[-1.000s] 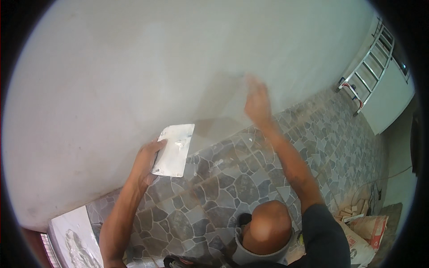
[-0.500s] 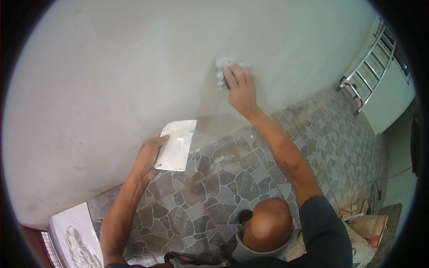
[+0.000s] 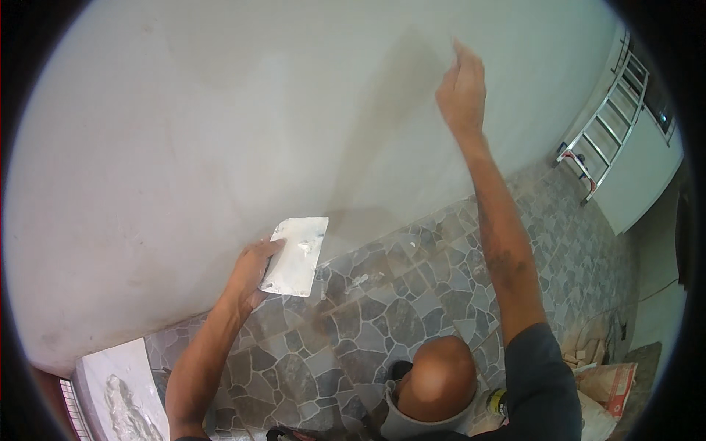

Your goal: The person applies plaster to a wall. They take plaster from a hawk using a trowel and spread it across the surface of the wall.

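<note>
My left hand (image 3: 254, 273) is closed on a flat rectangular putty spreader (image 3: 301, 257), its face smeared white with a small lump of putty. It is held low beside the pale wall (image 3: 220, 117), thumb on top. Higher up and to the right, my right hand (image 3: 463, 95) is raised at the wall with its fingers pressed together. The putty spreader seen in it half a second ago is hard to make out now against the wall. A darker grey patch, like shadow or damp filler, runs down the wall left of that hand.
Stone-patterned floor tiles (image 3: 294, 367) meet the wall below. A white board (image 3: 140, 367) with a mound of putty lies at the lower left. An aluminium ladder (image 3: 610, 125) leans at the far right. Bags (image 3: 607, 386), wood pieces and a small can (image 3: 498, 402) sit at the lower right.
My right hand has swept up and to the right along the wall, and its spreader has turned nearly out of sight. My left hand with its spreader has dropped slightly.
</note>
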Demonstrator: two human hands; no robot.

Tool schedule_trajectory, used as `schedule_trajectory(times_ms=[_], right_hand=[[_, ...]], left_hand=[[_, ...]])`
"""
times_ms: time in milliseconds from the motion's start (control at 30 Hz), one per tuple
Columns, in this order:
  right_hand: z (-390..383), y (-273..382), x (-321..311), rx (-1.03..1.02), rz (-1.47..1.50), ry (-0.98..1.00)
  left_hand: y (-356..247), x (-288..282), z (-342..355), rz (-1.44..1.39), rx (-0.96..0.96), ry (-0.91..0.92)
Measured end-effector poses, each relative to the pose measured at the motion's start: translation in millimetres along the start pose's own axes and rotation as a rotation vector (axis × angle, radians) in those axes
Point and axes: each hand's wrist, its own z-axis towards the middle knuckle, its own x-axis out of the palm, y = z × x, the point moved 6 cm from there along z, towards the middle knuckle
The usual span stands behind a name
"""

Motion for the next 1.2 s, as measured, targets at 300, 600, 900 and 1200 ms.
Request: schedule_trajectory(times_ms=[300,600,900,1200], right_hand=[[13,24,32,-0.101,-0.047,0.088],[-142,95,30,-0.26,0.059,0.334],[-165,80,-5,0.003,0.279,0.492],[-126,100,-69,0.922,0.725,0.916]], left_hand=[[1,-9,4,-0.031,0.009,-0.012],[0,-12,2,-0.03,-0.004,-0.002],[-6,-8,-2,-0.014,0.024,-0.012],[-11,10,-4,-0.029,0.018,0.006]])
